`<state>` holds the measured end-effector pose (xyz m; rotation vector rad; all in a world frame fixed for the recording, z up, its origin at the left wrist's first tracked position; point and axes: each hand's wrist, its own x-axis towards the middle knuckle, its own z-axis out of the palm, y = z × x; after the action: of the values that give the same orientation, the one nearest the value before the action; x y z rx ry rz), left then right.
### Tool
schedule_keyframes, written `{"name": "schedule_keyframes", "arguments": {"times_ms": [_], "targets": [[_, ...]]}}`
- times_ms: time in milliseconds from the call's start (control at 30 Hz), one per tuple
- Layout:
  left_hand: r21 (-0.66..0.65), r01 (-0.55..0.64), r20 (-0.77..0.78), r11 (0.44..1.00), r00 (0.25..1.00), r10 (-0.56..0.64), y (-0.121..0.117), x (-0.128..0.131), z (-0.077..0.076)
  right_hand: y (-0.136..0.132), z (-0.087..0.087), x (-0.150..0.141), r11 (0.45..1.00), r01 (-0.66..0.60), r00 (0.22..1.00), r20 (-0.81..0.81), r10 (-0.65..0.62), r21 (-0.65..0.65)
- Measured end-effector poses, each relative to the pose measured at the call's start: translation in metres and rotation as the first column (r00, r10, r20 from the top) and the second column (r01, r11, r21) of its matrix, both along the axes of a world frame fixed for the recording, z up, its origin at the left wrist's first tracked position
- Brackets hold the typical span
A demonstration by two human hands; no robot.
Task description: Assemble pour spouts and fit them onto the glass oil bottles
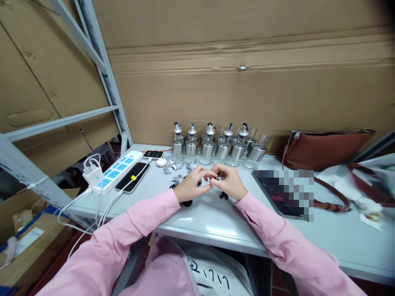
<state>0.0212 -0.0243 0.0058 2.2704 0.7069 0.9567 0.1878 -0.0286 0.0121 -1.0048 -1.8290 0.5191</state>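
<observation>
Both hands meet over the middle of the grey table (216, 218). My left hand (193, 183) and my right hand (230, 181) are closed in a pinch on a small metal spout part (218, 177) held between the fingertips. Small black caps (223, 195) lie on the table just under the hands, and loose metal and clear parts (177, 167) lie a little further back. Behind them stands a row of glass bottles with steel collars and pour spouts (216, 144).
At the left lie a white-and-blue power strip (115, 171) with a charger and white cables, a black phone (132, 176) and a small black device (153, 154). A tablet (285, 193) lies at the right, with a brown bag (324, 150) behind it. Cardboard lines the back wall.
</observation>
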Motion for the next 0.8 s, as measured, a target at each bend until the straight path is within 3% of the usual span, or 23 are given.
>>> {"name": "schedule_keyframes", "arguments": {"times_ms": [167, 233, 333, 400, 467, 600, 800], "targets": [[0.059, -0.018, 0.041, 0.998, 0.999, 0.015, -0.001, 0.0, 0.0, 0.005, 0.011, 0.011, 0.99, 0.048, 0.99, 0.127, -0.065, 0.129], [0.081, -0.032, 0.029, 0.996, 0.999, 0.03, 0.0, -0.001, -0.001, 0.01, 0.022, 0.023, 0.97, 0.107, 0.969, 0.198, -0.151, 0.218], [0.198, -0.003, -0.052, 0.98, 0.999, 0.014, 0.003, -0.003, -0.003, 0.023, 0.044, 0.055, 0.863, 0.328, 0.885, 0.195, -0.423, 0.384], [0.29, 0.018, -0.12, 0.957, 0.993, 0.018, 0.005, -0.004, -0.004, 0.035, 0.058, 0.084, 0.749, 0.532, 0.764, 0.157, -0.626, 0.395], [0.327, 0.012, -0.148, 0.945, 0.988, 0.038, 0.007, -0.004, -0.005, 0.049, 0.069, 0.113, 0.679, 0.637, 0.661, 0.196, -0.725, 0.364], [0.277, 0.005, -0.148, 0.961, 0.988, 0.037, 0.007, -0.002, -0.008, 0.072, 0.076, 0.153, 0.659, 0.709, 0.531, 0.424, -0.734, 0.252], [0.227, 0.045, -0.224, 0.973, 0.975, 0.008, 0.005, 0.0, -0.013, 0.09, 0.066, 0.161, 0.629, 0.751, 0.432, 0.57, -0.698, 0.201]]}}
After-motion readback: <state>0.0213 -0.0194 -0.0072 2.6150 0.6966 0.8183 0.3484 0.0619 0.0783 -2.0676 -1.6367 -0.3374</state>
